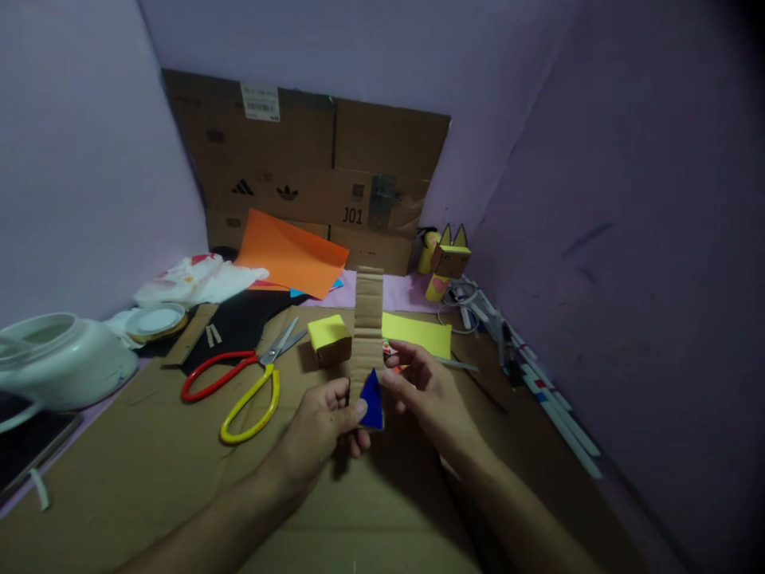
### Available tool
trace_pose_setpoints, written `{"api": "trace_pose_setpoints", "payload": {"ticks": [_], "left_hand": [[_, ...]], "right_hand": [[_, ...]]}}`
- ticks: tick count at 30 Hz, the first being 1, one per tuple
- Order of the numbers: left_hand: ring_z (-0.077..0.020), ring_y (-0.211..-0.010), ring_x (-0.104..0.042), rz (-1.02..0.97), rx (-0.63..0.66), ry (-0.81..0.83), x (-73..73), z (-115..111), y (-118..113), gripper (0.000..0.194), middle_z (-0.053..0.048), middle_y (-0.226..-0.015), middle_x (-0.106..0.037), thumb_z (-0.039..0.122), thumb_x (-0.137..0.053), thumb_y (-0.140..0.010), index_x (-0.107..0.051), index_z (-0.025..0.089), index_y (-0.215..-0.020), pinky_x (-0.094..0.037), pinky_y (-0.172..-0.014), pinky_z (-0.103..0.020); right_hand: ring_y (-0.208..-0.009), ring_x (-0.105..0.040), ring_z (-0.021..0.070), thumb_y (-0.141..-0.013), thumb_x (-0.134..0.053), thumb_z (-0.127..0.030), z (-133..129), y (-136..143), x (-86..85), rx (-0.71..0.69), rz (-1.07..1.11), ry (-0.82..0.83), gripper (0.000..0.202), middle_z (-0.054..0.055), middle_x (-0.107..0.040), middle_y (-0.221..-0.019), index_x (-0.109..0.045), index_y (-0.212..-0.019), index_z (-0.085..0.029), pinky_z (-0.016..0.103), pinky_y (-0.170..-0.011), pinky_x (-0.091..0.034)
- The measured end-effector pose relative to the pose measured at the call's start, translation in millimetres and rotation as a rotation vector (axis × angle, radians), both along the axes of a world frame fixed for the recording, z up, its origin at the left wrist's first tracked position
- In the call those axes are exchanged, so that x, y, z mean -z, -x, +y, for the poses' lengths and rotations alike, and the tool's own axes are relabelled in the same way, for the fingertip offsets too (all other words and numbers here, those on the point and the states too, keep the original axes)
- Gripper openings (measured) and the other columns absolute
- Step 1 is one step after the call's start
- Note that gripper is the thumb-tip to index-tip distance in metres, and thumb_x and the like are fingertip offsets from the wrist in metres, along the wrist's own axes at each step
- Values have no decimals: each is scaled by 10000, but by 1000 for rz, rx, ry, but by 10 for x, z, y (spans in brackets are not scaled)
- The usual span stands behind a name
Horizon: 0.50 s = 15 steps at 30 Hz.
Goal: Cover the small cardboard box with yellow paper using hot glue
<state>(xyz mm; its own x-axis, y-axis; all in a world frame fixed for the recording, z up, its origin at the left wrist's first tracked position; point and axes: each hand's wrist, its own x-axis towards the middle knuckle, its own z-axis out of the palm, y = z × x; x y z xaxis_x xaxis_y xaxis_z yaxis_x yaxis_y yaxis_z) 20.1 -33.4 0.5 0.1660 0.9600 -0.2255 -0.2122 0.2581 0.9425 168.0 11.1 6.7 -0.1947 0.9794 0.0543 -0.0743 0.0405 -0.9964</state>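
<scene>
While a blue triangle [371,401] stands point-up against the lower end of a cardboard strip [368,328], the left hand [319,426] pinches both, thumb pressed on the triangle's lower left edge. The right hand [425,388] meets the strip from the other side, its fingers closed on the strip's right edge just above the triangle. The strip rises upright over a cardboard work mat [155,470]. Just behind the left hand sits a small yellow-topped box [330,338], with red-and-yellow scissors [248,379] lying open to its left. A yellow sheet [418,333] lies behind the right hand, an orange sheet [291,255] farther back, and a cardboard animal figure [448,267] near the wall.
</scene>
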Motion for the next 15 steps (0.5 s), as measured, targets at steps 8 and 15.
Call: {"api": "trace_pose_setpoints", "payload": {"ticks": [8, 15], "left_hand": [[-62, -336, -433, 98, 63, 4, -41, -27, -18, 240, 6, -458, -566, 361, -619, -676, -591, 127, -722, -325, -333, -149], [-59, -337, -460, 57, 129, 15, -57, -25, -15, 315, -16, -550, -602, 413, -622, -676, -590, 114, -770, -334, -304, -140]], "right_hand": [[-368, -481, 67, -552, -782, -340, -28, 28, 72, -186, 121, 230, 290, -48, -555, -490, -597, -650, -140, 175, -330, -427], [-314, -449, 50, -560, -769, -303, -23, 44, 126, -155, 179, 266, 274, -68, -537, -438, -542, -604, -155, 157, -306, -410]]}}
